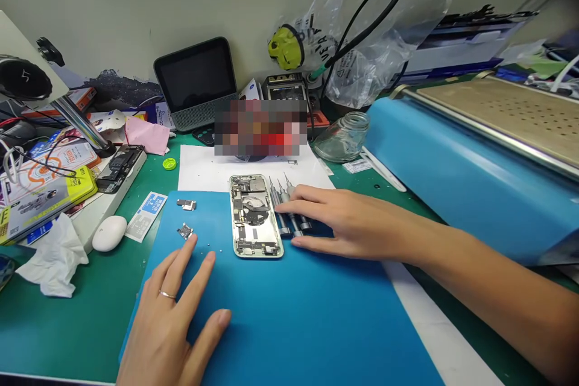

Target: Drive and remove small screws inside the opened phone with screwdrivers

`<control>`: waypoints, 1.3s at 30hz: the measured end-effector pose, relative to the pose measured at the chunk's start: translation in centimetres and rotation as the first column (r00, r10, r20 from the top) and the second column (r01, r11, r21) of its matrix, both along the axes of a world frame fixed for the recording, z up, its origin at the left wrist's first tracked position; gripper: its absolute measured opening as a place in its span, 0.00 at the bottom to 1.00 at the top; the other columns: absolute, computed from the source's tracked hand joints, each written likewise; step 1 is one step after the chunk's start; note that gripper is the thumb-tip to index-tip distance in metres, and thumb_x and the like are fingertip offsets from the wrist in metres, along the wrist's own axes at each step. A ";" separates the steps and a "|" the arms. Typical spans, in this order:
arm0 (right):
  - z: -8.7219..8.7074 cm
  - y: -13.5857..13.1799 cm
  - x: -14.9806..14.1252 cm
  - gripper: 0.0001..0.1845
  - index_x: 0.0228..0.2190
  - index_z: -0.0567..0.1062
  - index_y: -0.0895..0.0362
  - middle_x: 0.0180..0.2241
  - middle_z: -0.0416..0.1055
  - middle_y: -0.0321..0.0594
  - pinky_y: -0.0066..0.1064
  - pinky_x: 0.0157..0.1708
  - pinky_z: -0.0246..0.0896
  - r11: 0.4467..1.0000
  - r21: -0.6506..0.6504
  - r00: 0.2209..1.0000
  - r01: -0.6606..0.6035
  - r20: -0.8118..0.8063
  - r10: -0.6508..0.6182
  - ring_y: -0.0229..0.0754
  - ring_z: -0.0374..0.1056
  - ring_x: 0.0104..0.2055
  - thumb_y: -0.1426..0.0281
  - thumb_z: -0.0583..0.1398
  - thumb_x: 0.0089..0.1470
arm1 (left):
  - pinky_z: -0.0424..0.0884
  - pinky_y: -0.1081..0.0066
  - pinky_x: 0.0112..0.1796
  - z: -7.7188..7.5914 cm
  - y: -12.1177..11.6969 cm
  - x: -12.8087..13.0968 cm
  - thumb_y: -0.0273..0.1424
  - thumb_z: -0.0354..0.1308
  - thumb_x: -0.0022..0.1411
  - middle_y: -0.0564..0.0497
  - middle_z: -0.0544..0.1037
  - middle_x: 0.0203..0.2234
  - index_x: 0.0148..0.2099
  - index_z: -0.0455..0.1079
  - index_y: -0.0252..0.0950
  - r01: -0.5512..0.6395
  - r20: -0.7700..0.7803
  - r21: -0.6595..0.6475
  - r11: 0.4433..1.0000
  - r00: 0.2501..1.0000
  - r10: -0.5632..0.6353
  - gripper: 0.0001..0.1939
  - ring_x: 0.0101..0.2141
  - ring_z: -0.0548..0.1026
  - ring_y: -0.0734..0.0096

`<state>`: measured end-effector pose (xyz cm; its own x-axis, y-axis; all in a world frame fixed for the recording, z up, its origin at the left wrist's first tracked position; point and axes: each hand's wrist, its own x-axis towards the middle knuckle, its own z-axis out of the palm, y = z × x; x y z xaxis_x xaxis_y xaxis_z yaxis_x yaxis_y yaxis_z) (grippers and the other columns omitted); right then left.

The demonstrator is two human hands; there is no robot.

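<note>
An opened smartphone [256, 236] lies on the blue mat [289, 319], its inner boards and a round coil showing. Just to its right are several slim grey screwdrivers [284, 226], side by side with tips pointing away from me. My right hand [346, 223] rests over them, fingers stretched out and apart, touching or nearly touching their handles. On the mat's left, my left hand [169, 313] is spread and holds nothing. One fingertip is close to a small metal phone part [185, 231]. A second small metal part [186, 205] lies farther back, and tiny specks, perhaps screws, dot the mat.
White paper [199, 166] lies behind the mat. A glass jar [344, 139] tilts beside a blue roll-like cover [452, 175]. At left are an earbud-style white case [109, 233], crumpled tissue [56, 259] and stacked boxes. A dark-screened display [195, 75] stands behind; a blurred patch hides something.
</note>
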<state>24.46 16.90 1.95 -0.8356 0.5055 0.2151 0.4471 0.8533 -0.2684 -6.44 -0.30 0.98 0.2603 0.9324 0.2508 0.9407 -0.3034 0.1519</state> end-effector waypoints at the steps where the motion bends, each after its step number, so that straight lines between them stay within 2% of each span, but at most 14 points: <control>1: -0.1 0.0 0.0 0.21 0.56 0.76 0.56 0.44 0.77 0.47 0.33 0.33 0.72 1.000 0.019 1.000 -0.007 -0.006 0.007 0.45 0.77 0.38 0.61 0.61 0.66 | 0.67 0.53 0.59 0.1 -0.2 0.3 0.37 0.49 0.80 0.50 0.57 0.74 0.76 0.54 0.50 -0.015 0.027 0.018 1.000 1.000 0.015 0.26 0.66 0.64 0.49; 4: -0.3 0.1 -0.1 0.19 0.54 0.78 0.58 0.41 0.77 0.47 0.32 0.32 0.70 0.997 0.065 0.999 -0.034 -0.036 0.037 0.43 0.76 0.36 0.62 0.58 0.68 | 0.65 0.54 0.58 0.5 -0.7 1.5 0.35 0.48 0.81 0.49 0.68 0.67 0.73 0.59 0.51 -0.028 0.128 0.082 0.996 0.992 0.017 0.22 0.61 0.68 0.51; 6: -0.3 0.1 -0.1 0.18 0.51 0.79 0.59 0.40 0.77 0.46 0.31 0.32 0.69 0.996 0.077 0.997 -0.051 -0.059 0.056 0.42 0.75 0.34 0.62 0.57 0.69 | 0.68 0.58 0.53 0.6 -0.8 2.1 0.34 0.49 0.81 0.47 0.73 0.60 0.71 0.62 0.49 0.029 0.186 0.082 0.996 0.982 -0.044 0.21 0.56 0.70 0.53; 9: -0.3 0.1 -0.2 0.16 0.49 0.79 0.59 0.38 0.77 0.45 0.31 0.33 0.68 0.993 0.106 0.994 -0.055 -0.087 0.064 0.41 0.75 0.34 0.65 0.56 0.69 | 0.72 0.65 0.43 0.6 -0.4 2.7 0.34 0.52 0.80 0.44 0.75 0.49 0.71 0.64 0.44 0.127 0.182 0.031 0.991 0.975 -0.131 0.22 0.47 0.73 0.56; 12: -0.4 0.2 -0.2 0.16 0.49 0.79 0.60 0.39 0.76 0.47 0.33 0.34 0.68 0.985 0.163 0.994 -0.051 -0.092 0.066 0.44 0.74 0.36 0.64 0.58 0.68 | 0.72 0.66 0.38 0.5 0.2 2.9 0.35 0.52 0.80 0.45 0.74 0.44 0.72 0.65 0.40 0.149 0.138 -0.029 0.988 0.980 -0.144 0.22 0.40 0.72 0.59; 15: -0.5 0.1 -0.3 0.16 0.48 0.80 0.59 0.41 0.75 0.49 0.34 0.33 0.68 0.981 0.186 0.993 -0.055 -0.089 0.073 0.45 0.73 0.37 0.63 0.61 0.65 | 0.72 0.64 0.36 0.6 0.5 3.1 0.38 0.51 0.81 0.45 0.73 0.41 0.72 0.65 0.40 0.117 0.123 -0.069 0.991 0.987 -0.108 0.23 0.39 0.71 0.58; 19: -0.6 -0.4 -1.0 0.11 0.41 0.81 0.58 0.40 0.76 0.48 0.35 0.33 0.70 0.969 0.227 0.987 -0.101 -0.100 0.127 0.45 0.74 0.37 0.70 0.58 0.66 | 0.72 0.63 0.36 0.8 0.6 3.3 0.40 0.51 0.81 0.44 0.73 0.42 0.73 0.64 0.41 0.112 0.123 -0.121 0.986 0.988 -0.097 0.24 0.39 0.71 0.57; 22: -0.5 -0.8 -1.5 0.10 0.38 0.80 0.59 0.39 0.77 0.49 0.36 0.35 0.73 0.952 0.290 0.980 -0.095 -0.140 0.140 0.45 0.75 0.37 0.72 0.57 0.67 | 0.72 0.61 0.36 0.8 0.7 3.5 0.41 0.49 0.81 0.44 0.73 0.41 0.71 0.67 0.38 0.113 0.142 -0.118 0.987 0.985 -0.095 0.24 0.38 0.70 0.56; 25: -0.4 -1.1 -1.8 0.07 0.39 0.77 0.59 0.40 0.79 0.49 0.36 0.39 0.75 0.944 0.323 0.966 -0.070 -0.213 0.144 0.46 0.77 0.40 0.72 0.58 0.68 | 0.73 0.60 0.37 0.7 0.8 3.6 0.40 0.48 0.81 0.43 0.73 0.40 0.69 0.70 0.36 0.110 0.154 -0.106 0.988 0.984 -0.093 0.23 0.38 0.70 0.55; 27: -0.4 -1.2 -1.8 0.05 0.41 0.74 0.57 0.46 0.81 0.51 0.36 0.43 0.76 0.957 0.286 0.954 -0.049 -0.271 0.130 0.47 0.79 0.46 0.71 0.57 0.69 | 0.73 0.59 0.38 0.6 0.8 3.6 0.40 0.48 0.81 0.43 0.73 0.41 0.68 0.71 0.35 0.114 0.159 -0.101 0.988 0.983 -0.097 0.23 0.39 0.71 0.55; 29: -0.5 -1.4 -1.8 0.05 0.44 0.72 0.55 0.50 0.81 0.51 0.35 0.43 0.77 0.982 0.191 0.938 -0.011 -0.338 0.076 0.47 0.81 0.48 0.69 0.56 0.71 | 0.73 0.59 0.39 0.6 0.7 3.5 0.40 0.48 0.81 0.43 0.74 0.41 0.67 0.71 0.35 0.119 0.158 -0.102 0.988 0.982 -0.102 0.23 0.39 0.71 0.54; 32: -0.7 -1.7 -1.9 0.09 0.50 0.71 0.52 0.47 0.83 0.44 0.32 0.35 0.76 0.996 0.067 0.902 0.063 -0.432 -0.028 0.42 0.82 0.37 0.66 0.54 0.73 | 0.73 0.58 0.38 0.6 0.5 3.4 0.40 0.48 0.81 0.43 0.74 0.41 0.67 0.71 0.35 0.123 0.150 -0.108 0.986 0.983 -0.106 0.23 0.39 0.71 0.54; 34: -0.9 -1.8 -2.0 0.10 0.52 0.70 0.50 0.44 0.83 0.41 0.31 0.32 0.75 0.994 0.046 0.872 0.100 -0.485 -0.065 0.40 0.81 0.32 0.65 0.53 0.73 | 0.73 0.59 0.38 0.5 0.5 3.3 0.40 0.48 0.81 0.43 0.74 0.41 0.68 0.70 0.35 0.124 0.144 -0.099 0.987 0.984 -0.109 0.23 0.38 0.71 0.55; 39: -1.2 -1.8 -2.1 0.14 0.48 0.73 0.48 0.40 0.82 0.40 0.36 0.31 0.73 0.976 0.057 0.719 0.212 -0.686 -0.116 0.43 0.77 0.32 0.57 0.51 0.73 | 0.72 0.61 0.38 0.3 0.6 3.2 0.40 0.49 0.81 0.45 0.74 0.42 0.71 0.67 0.40 0.116 0.138 -0.103 0.988 0.985 -0.101 0.23 0.39 0.72 0.56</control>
<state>22.33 15.11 0.72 -0.3511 0.5502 0.7576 0.3243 0.8305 -0.4528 -3.27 0.33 1.32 0.3330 0.9243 0.1866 0.8725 -0.3771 0.3108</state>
